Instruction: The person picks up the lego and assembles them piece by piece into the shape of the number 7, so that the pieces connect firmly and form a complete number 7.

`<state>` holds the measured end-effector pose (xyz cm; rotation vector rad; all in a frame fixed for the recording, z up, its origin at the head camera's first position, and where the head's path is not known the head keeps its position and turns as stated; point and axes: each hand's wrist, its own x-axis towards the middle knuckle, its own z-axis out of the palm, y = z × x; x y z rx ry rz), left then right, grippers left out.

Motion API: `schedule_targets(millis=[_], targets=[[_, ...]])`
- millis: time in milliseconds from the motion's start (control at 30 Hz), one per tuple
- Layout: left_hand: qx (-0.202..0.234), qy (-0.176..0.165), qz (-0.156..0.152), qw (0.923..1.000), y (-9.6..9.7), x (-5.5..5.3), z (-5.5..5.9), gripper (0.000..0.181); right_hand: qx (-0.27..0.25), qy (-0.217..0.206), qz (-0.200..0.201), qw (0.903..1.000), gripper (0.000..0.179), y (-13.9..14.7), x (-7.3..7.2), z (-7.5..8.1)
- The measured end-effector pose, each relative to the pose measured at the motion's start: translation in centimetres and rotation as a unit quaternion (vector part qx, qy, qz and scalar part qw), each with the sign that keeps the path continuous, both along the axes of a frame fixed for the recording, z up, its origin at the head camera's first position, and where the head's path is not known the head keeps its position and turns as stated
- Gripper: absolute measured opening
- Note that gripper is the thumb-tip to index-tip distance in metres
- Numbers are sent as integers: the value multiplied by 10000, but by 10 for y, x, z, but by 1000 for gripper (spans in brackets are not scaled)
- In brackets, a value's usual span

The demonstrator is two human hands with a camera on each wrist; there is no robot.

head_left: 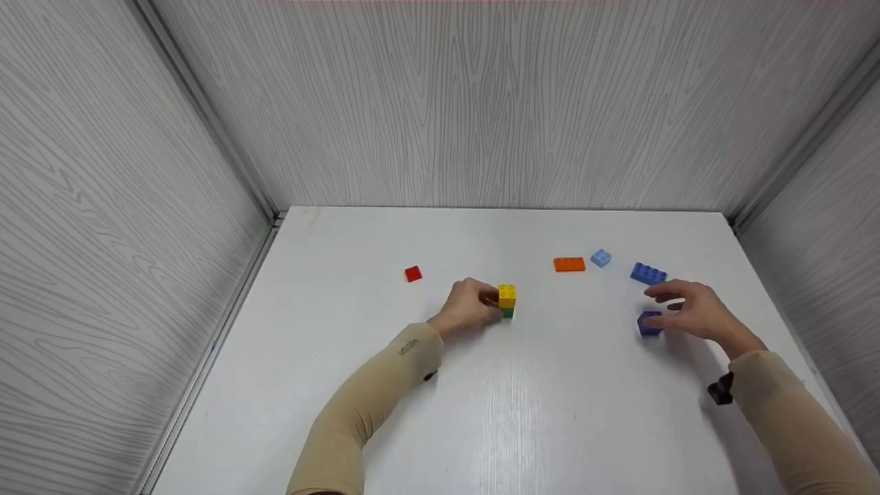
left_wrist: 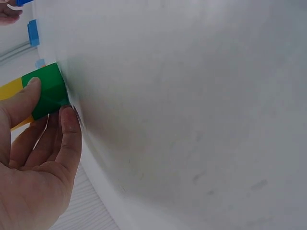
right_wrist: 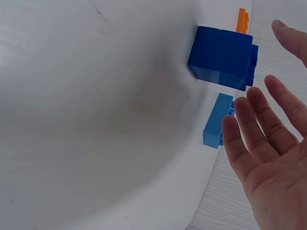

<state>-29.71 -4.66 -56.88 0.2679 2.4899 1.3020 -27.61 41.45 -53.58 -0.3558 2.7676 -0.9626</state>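
Yellow brick (head_left: 507,295) on green brick (head_left: 508,313) stands upright on the white tabletop (head_left: 481,412) in the head view, gripped by the left hand (head_left: 469,306). The right hand (head_left: 694,309) is at the dark blue brick (head_left: 646,326), near an eight-stud blue brick (head_left: 648,273). In the left wrist view, the thumb presses the green brick. In the right wrist view, the right hand's fingers are spread, holding nothing.

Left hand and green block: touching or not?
Touching. The left wrist view shows the left hand with its thumb tip laid flat on the side of the green block.
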Motion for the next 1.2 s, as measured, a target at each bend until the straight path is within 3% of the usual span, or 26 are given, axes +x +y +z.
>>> schedule_targets(millis=[333,667,1200], targets=[[-38,27,13,10000,0,0,0,44,78,-470,-33,9989,66,11,2,-14],[-28,4,-38,10000,-1,0,-1,45,-180,-470,-84,9987,47,10,6,-19],[27,9,-129,9999,-1,-2,-2,43,-228,-271,-194,9992,45,4,11,-19]])
